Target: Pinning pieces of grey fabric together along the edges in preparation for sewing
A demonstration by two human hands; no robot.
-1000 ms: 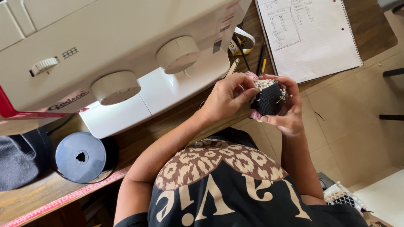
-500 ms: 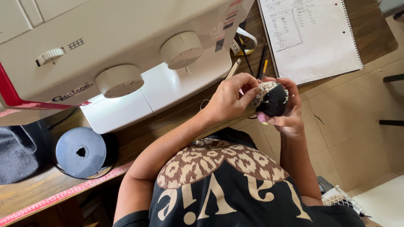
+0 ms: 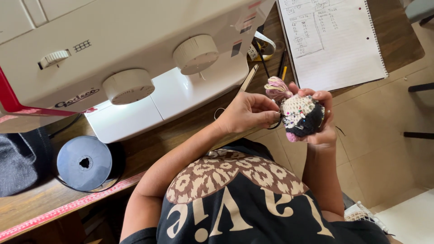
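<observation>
My right hand (image 3: 322, 132) cups a small crocheted pincushion (image 3: 302, 115), cream on top and black below with pink parts, stuck with several coloured pin heads. A pink-purple tuft (image 3: 276, 88) stands at its upper left. My left hand (image 3: 246, 113) has its fingertips pinched together against the cushion's left side. Whatever sits between those fingertips is too small to see. A thin black loop (image 3: 275, 126) hangs just below them. Both hands hover off the wooden table's edge (image 3: 199, 122), above my lap.
A cream sewing machine (image 3: 135, 49) with two round dials fills the table's top left. A spiral notebook (image 3: 332, 40) lies at the top right, with pencils and a tape measure (image 3: 264, 47) beside it. A grey-blue spool (image 3: 84, 162) and dark cloth (image 3: 20, 162) sit at left.
My left hand has slid off the top of the pincushion to its left side, uncovering the cream top. The right hand still holds the cushion, now a little farther right.
</observation>
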